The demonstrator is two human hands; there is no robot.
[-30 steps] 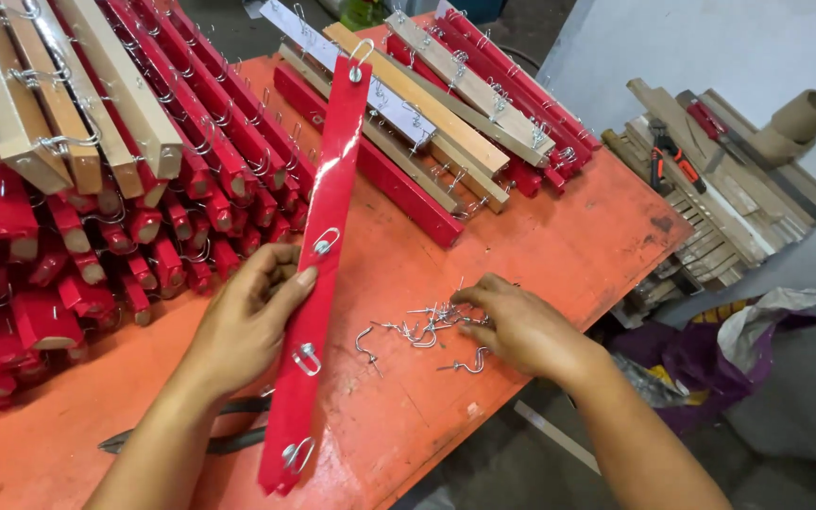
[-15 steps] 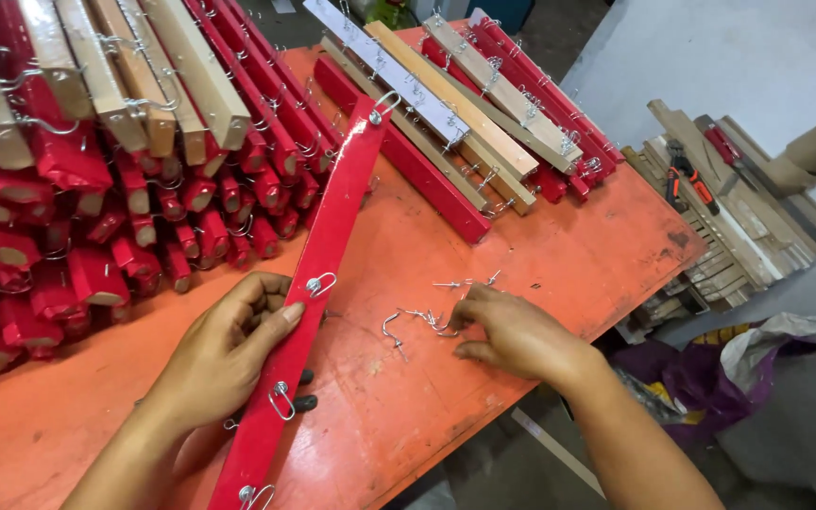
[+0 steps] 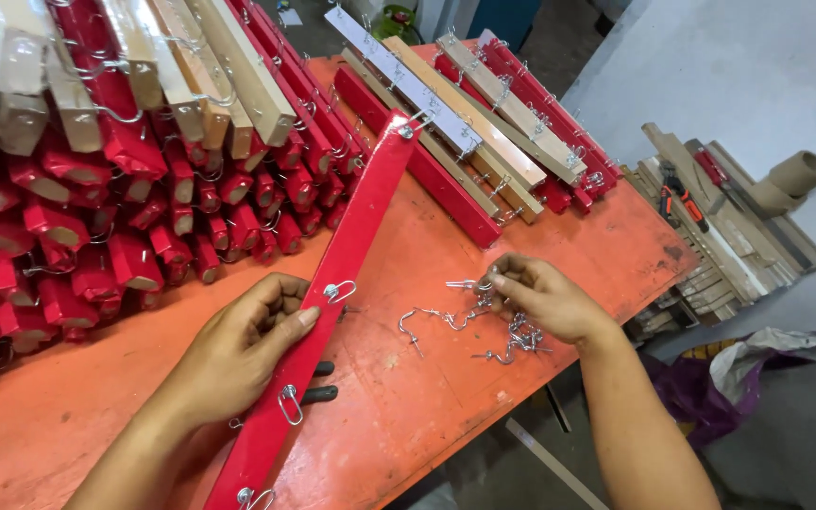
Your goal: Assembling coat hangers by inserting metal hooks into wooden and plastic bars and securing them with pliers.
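A long red wooden slat (image 3: 351,264) with small metal hooks screwed along it lies diagonally on the orange table (image 3: 559,236). My left hand (image 3: 238,349) grips its left edge, thumb pressed beside one hook. My right hand (image 3: 540,297) rests on a loose pile of small metal screw hooks (image 3: 484,326) and pinches one of them between its fingertips. Black tool handles (image 3: 318,382) poke out from under the slat near my left hand.
A big stack of red and bare wooden slats (image 3: 125,151) fills the table's left. More slats with hooks (image 3: 484,123) lie at the back. Off the right edge stand stacked wood pieces with pliers (image 3: 710,217), a cardboard tube (image 3: 805,175) and cloth on the floor.
The slat slid down toward me under my left hand. My right hand shifted slightly over the hook pile and closed its fingertips on a hook. The view tilted a little.
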